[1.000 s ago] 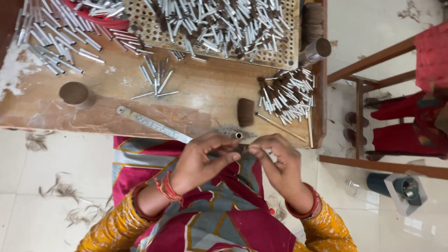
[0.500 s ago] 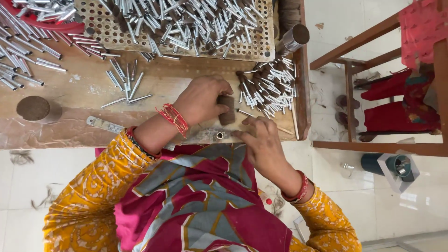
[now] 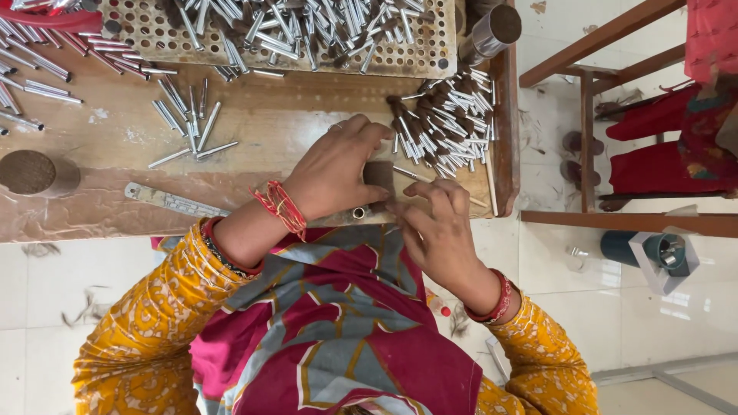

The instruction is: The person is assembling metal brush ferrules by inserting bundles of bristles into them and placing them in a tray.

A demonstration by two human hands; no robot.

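Your left hand [image 3: 338,173] is curled over the small brown block [image 3: 378,174] at the desk's [image 3: 269,131] near edge, your right hand [image 3: 438,230] pinching beside it. Looks like loads of loose metal tubes [image 3: 446,127] left.

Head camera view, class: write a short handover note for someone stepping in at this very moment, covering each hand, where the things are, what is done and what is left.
Left hand rests on a small dark brown block at the wooden table's near edge. Right hand touches the edge beside a short metal tube.
Done: a pile of brush-tipped metal tubes lies at the right.
Left: many plain metal tubes lie loose and on the perforated tray.
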